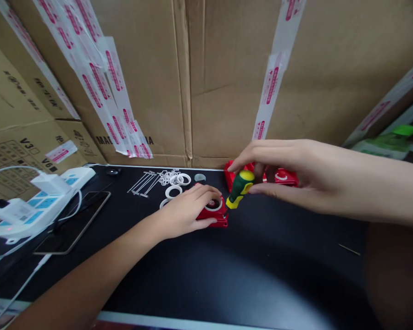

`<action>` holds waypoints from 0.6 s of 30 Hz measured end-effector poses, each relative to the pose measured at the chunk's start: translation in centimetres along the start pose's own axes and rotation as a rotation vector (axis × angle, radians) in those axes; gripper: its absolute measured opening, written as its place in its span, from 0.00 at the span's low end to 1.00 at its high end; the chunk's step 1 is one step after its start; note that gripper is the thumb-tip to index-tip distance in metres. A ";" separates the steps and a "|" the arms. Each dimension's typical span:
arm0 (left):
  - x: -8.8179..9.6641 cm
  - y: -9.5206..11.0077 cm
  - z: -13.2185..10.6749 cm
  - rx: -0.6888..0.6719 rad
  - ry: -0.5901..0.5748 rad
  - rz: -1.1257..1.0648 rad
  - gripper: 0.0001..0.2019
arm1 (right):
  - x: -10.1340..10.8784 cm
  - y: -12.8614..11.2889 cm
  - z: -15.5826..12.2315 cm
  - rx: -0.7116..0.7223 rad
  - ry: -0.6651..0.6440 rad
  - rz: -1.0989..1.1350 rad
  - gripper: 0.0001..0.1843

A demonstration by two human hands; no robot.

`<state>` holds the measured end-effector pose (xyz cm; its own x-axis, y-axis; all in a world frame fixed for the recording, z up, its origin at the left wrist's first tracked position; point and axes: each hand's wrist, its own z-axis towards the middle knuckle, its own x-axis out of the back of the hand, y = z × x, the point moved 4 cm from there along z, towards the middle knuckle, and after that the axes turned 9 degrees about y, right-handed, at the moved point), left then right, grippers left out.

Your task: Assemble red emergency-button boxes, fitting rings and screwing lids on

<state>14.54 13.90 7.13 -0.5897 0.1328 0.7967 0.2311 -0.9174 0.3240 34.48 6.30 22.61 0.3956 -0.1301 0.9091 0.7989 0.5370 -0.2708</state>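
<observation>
- Left forearm (99, 270) nearest the camera; its hand (189, 206) grips the red box (220, 222), fingers over the top, thumb on the front side.
- Red box sits mid-table (206, 270), pinned under that hand.
- Right hand (296, 176) holds the screwdriver (239, 190): light-looking pinch on the handle, index finger off it, tip at the box's near right corner.
- Risk: shaft is tilted at an edge, so the tip could skid off and scratch plastic or jab the left thumb.
- Risk: twisting could swing the box if the left hold slackens.
- Risk: loose pin (349, 249), a nudge could roll it away.
- Box's round opening has a white rim; dark inside, contents unclear.
- Green bottle (387, 143) at far right: blurred, fill can't be told.
</observation>
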 end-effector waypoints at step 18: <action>-0.1 -0.2 -0.2 0.005 0.009 -0.004 0.22 | -0.2 -0.5 0.4 0.023 -0.078 0.060 0.12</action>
<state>14.44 13.99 6.92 -0.5974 0.1332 0.7908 0.2325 -0.9150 0.3297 33.83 6.41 22.72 0.4050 -0.0327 0.9137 0.7641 0.5610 -0.3186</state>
